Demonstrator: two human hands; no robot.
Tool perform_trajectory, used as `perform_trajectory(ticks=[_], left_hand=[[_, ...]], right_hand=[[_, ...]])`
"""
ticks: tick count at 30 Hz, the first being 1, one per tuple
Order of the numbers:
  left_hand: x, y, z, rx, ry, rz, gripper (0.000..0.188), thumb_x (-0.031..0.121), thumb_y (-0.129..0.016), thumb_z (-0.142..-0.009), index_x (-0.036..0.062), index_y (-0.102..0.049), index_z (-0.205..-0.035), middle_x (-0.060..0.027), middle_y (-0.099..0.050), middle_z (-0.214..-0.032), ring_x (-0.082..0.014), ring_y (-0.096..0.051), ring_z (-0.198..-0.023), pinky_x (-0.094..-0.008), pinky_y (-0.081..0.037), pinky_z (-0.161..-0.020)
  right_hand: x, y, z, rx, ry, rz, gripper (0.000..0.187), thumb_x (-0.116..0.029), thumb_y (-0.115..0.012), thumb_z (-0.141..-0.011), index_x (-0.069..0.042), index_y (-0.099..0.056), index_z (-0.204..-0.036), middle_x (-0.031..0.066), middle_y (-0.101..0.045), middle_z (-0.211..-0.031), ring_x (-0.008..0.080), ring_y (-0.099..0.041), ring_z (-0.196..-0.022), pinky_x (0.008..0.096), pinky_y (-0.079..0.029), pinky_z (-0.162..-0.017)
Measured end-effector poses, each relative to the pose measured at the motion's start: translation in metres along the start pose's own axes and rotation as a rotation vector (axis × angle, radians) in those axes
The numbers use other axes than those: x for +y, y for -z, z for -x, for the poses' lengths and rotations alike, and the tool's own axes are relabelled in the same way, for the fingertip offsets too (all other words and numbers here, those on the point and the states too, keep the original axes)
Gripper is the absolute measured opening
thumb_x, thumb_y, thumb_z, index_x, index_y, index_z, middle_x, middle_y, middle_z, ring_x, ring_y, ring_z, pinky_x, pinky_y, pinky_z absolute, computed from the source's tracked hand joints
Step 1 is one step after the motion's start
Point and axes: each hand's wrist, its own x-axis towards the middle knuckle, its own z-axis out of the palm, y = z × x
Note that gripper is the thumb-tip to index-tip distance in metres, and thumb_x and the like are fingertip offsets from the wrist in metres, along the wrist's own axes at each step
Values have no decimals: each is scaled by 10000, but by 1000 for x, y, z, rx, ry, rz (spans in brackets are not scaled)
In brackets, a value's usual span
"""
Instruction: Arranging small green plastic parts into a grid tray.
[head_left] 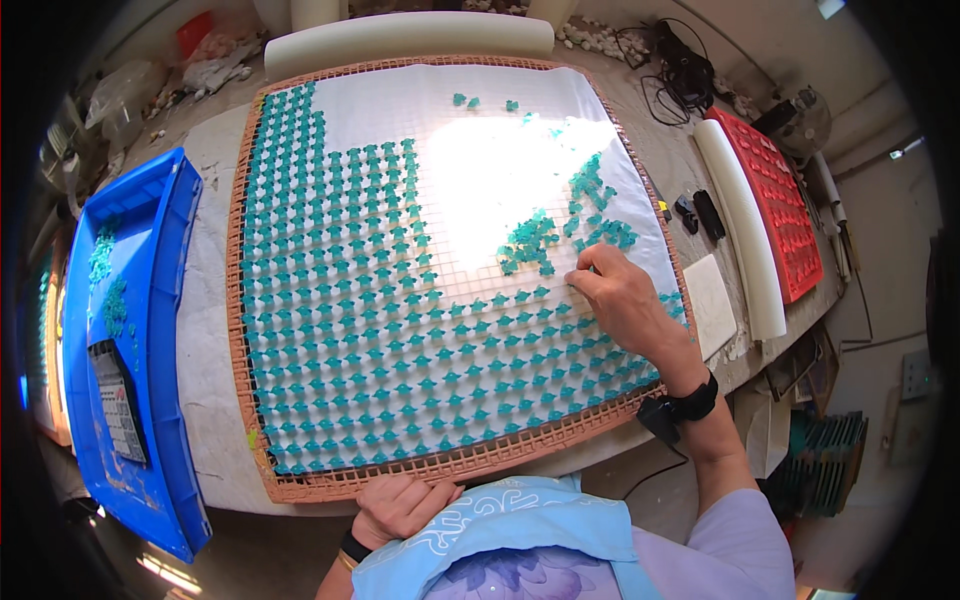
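A white cloth under a fine grid covers a brown lattice-edged frame on the table. Rows of small teal pieces, somewhat like little turtles, line its left side and front. Loose teal pieces lie in a heap and another cluster farther back. My right hand is just in front of the loose pieces, thumb and fingertips pinched together; anything between them is too small to make out. My left hand rests curled at the frame's front edge, its palm side hidden.
On the left stands a blue crate with teal pieces and a dark calculator-like device. A white roll lies behind the frame, another roll to the right beside a red tray. Dark cables lie at the back right.
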Motion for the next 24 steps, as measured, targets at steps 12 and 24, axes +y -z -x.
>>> perform_trajectory(ticks=[12,24], left_hand=[[2,-1,1,16,22,13,128,191,-842,-779,118,-759,-843,29,-444,-570,-122,-477,-499,-292,-349,-440],[0,-2,-1,25,10,6,136,205,-837,-814,117,-772,-896,41,-466,-590,-106,-494,-511,-270,-372,-441]], right_hand=[[0,11,7,-180,-50,92,93,27,-652,-804,7,-599,-878,139,-579,-899,319,-645,-870,407,-535,-727],[-2,-3,-6,-97,-130,-240,168,-63,-754,-871,-5,-661,-999,138,-652,-958,339,-684,-851,416,-550,-730]])
